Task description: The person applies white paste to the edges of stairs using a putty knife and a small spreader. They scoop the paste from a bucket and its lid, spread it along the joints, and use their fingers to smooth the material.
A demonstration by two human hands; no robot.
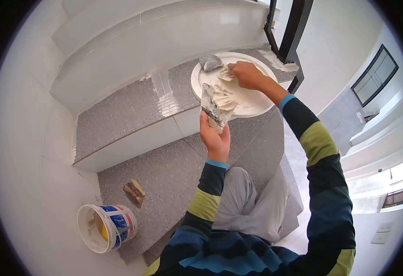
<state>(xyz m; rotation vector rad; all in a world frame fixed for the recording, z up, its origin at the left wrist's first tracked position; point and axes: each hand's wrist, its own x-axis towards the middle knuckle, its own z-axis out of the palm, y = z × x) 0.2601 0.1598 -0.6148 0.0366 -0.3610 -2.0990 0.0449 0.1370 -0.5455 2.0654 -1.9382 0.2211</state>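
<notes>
In the lower middle of the head view, my left hand (216, 140) is closed round the near end of a flat, smeared rectangular board (208, 102). A thick heap of creamy white paste (224, 99) lies on that board, which is tilted over the front of a round white tray (197, 83). My right hand (247, 75) is closed above the tray, gripping a small paste-coated scraper (226, 74). Its handle is hidden by my fingers. More paste coats the tray's floor, and a grey piece (210, 62) lies at its back left rim.
The tray rests on a grey speckled stair step (118, 115), beside a black railing post (295, 30). On the lower step lie a brown-and-dark block (134, 193) and a white bucket (114, 227) with a yellow item inside. White patches streak the upper step.
</notes>
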